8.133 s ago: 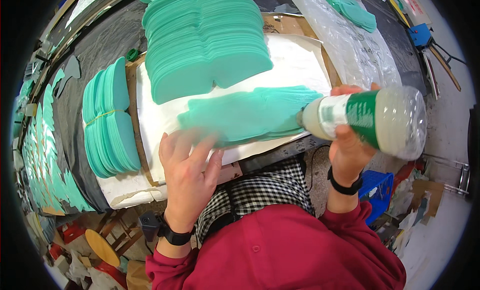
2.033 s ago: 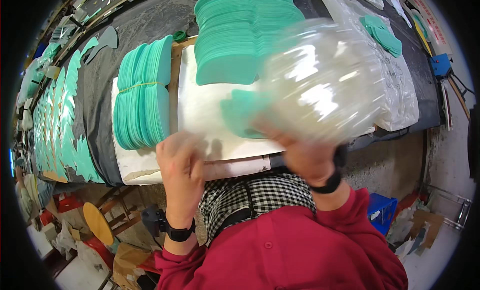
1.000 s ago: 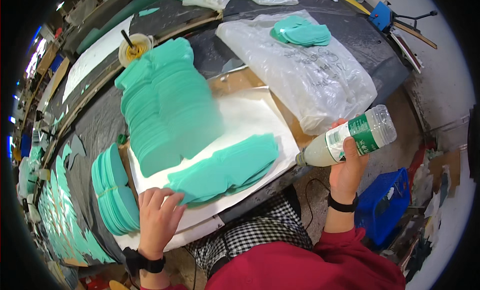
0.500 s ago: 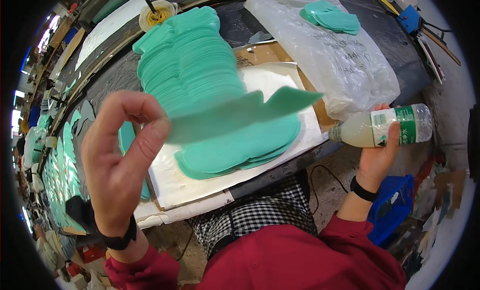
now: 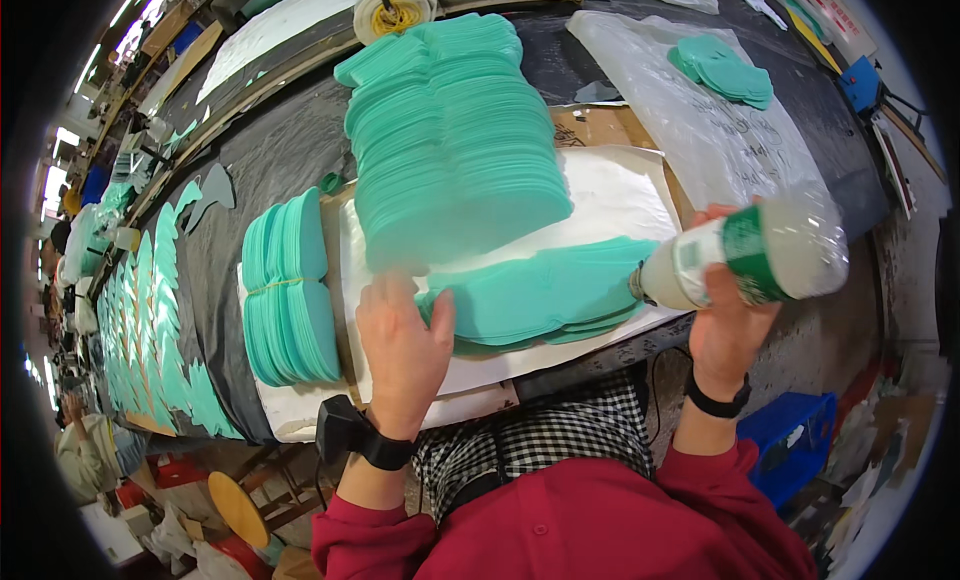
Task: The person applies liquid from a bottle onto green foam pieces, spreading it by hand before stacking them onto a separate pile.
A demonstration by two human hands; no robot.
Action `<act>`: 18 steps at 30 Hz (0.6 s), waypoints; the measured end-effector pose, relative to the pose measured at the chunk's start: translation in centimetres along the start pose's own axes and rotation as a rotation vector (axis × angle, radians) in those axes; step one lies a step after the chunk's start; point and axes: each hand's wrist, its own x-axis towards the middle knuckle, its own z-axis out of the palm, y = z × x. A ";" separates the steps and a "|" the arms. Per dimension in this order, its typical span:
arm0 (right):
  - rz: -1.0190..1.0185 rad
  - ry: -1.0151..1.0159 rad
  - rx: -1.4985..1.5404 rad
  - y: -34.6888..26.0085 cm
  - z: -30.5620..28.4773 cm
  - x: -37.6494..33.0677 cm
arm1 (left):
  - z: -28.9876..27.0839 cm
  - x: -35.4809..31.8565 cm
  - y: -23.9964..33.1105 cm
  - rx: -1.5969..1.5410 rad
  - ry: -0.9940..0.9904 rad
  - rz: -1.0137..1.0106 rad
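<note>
In my right hand (image 5: pixel 735 325) is a plastic bottle (image 5: pixel 690 265) with a green and white label and pale liquid inside. It is tilted, its narrow neck at the right end of a low pile of thin green cut-out sheets (image 5: pixel 540 290). My left hand (image 5: pixel 400 345) is at that pile's left end, thumb apart from the fingers and nothing visible between them. Its blurred fingertips reach the near edge of a tall, fanned stack of the same green sheets (image 5: pixel 455 140). White paper (image 5: pixel 625 195) lies under both.
Left of the paper lies a banded green bundle (image 5: pixel 290 290), with jagged green offcuts (image 5: pixel 150 330) beyond it. A clear plastic bag (image 5: pixel 690 110) with a small green pile (image 5: pixel 722 68) is at the back right. A yellow-cored roll (image 5: pixel 395 17) stands behind the stack; a blue crate (image 5: pixel 790 440) is below right.
The single green sheet my left hand held up is out of that hand, which has moved right and closer to the piles. My right hand has brought the bottle left, tilting its neck down.
</note>
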 end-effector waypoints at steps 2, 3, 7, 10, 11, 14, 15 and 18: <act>-0.051 -0.102 -0.181 0.4 1.2 0.2 | 0.1 -0.3 -0.6 -0.008 -0.082 0.033; -0.026 -0.105 -0.231 0.1 2.1 0.1 | 0.2 -0.4 -0.9 -0.013 -0.126 0.050; 0.143 -0.263 -0.079 -0.6 6.7 0.4 | -0.1 -1.1 -2.5 -0.062 -0.093 0.091; 0.271 -0.315 0.202 0.8 10.6 -0.9 | -0.6 -1.5 -2.0 -0.178 -0.108 -0.031; 0.349 -0.355 0.218 0.5 11.8 -1.1 | -0.5 -1.4 -1.7 -0.305 -0.099 -0.133; 0.317 -0.440 0.187 0.8 13.7 -2.0 | -0.9 -2.6 -2.9 -0.291 -0.144 -0.171; 0.137 -0.490 0.072 0.7 13.6 -1.8 | -1.0 -2.9 -3.3 -0.292 -0.160 -0.173; 0.504 -0.333 0.392 -0.1 10.7 -1.5 | -1.8 -2.6 -2.3 -0.304 -0.141 -0.196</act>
